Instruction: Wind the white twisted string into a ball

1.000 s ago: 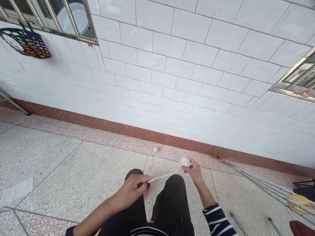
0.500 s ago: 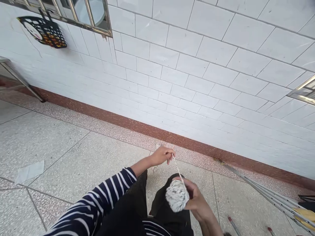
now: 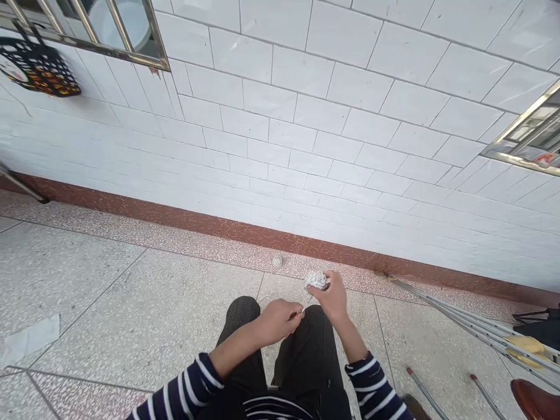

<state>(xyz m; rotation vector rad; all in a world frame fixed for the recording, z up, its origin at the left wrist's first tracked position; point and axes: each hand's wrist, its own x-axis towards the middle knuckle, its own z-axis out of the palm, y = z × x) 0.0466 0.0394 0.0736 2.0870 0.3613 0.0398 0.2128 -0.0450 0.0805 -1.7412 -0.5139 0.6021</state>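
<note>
1 basket point(image 3: 46, 61) w/ orange bits point(image 3: 52, 83); R hand point(image 3: 334, 298) grips yarn ball point(image 3: 315, 280), L hand point(image 3: 279, 321) strand point(image 3: 303, 310).

Single head cam, facing forward and down over the knees point(image 3: 242, 312). Left hand point(image 3: 282, 319) and right hand point(image 3: 336, 298) near, low centre; floor point(image 3: 175, 297) and tiled wall point(image 3: 280, 151) farther out, wall filling top half.

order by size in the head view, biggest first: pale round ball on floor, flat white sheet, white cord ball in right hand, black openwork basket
Black openwork basket, partly out of frame
Flat white sheet
White cord ball in right hand
Pale round ball
</note>
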